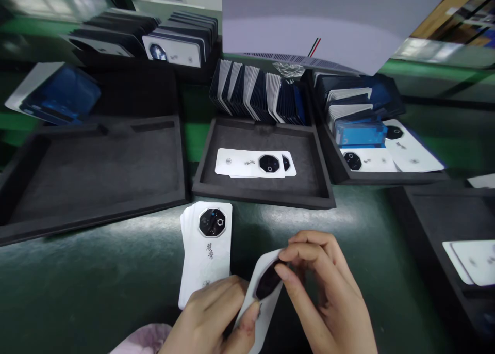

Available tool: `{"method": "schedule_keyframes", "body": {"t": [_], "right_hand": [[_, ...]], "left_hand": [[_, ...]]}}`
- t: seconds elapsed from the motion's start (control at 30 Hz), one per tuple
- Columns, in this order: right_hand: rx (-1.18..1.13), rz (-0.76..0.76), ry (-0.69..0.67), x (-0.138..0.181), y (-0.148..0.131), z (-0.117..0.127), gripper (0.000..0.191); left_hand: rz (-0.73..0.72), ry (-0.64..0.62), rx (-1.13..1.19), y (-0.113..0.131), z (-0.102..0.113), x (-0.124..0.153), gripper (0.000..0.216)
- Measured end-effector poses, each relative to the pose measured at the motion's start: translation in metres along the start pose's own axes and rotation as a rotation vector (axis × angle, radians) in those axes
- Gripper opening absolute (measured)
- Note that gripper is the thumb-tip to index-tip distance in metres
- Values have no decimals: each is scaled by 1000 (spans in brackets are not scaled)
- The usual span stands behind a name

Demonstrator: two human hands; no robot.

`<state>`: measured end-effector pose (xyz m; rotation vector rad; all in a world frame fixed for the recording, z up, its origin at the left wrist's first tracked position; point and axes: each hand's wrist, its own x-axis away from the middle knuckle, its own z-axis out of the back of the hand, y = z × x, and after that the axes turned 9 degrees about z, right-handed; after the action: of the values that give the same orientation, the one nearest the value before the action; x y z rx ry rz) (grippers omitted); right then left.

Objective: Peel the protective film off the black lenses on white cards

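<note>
Both hands low centre over the dark green bench mat (pixel 96 271). Left hand (pixel 211 318) pinches the lower end of a white phone back cover with a black octagonal camera bezel (pixel 266 287), thumb on top, fingers curled under. Right hand (pixel 325 287) has fingertips closed on the cover's upper end at the bezel. Cover is tilted, off the mat.

Just left of it: small fanned stack of matching white covers (pixel 207 251) flat on the mat, bezel up, touching the left hand.

Containers:
- Centre black foam tray (pixel 309 189): two or so white covers (pixel 253 164) lying flat in front, row of upright covers (pixel 257 92) at the back.
- Left large black foam tray (pixel 96 173): floor bare.
- Right black tray (pixel 336 168): flat white covers (pixel 371 160), blue-filmed pieces (pixel 359 132), upright stack behind.
- Far-right tray (pixel 425 225): white covers (pixel 469 261) flat, cut off by frame.
- Back trays: leaning dark and white covers (pixel 176 49).

Room: open mat left of the fanned stack and between hands and centre tray's front edge. Right side tighter, far-right tray wall near the right hand.
</note>
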<state>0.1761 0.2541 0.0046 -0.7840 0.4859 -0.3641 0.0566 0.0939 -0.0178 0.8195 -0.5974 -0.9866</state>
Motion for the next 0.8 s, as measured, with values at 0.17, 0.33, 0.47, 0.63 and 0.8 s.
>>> {"method": "schedule_keyframes", "body": {"t": [0.17, 0.33, 0.47, 0.63, 0.8], "right_hand": [[20, -11, -22, 0, 0, 2, 14], [25, 26, -69, 0, 0, -1, 16], [69, 96, 73, 0, 0, -3, 21], [-126, -38, -2, -3, -2, 4, 12], [-423, -320, -148, -10, -11, 9, 22]], "left_hand": [[-5, 7, 5, 0, -2, 0, 16], [26, 8, 36, 0, -1, 0, 14], [68, 12, 101, 3, 2, 0, 16], [45, -73, 107, 3, -1, 1, 18], [28, -157, 132, -2, -4, 1, 18]]}}
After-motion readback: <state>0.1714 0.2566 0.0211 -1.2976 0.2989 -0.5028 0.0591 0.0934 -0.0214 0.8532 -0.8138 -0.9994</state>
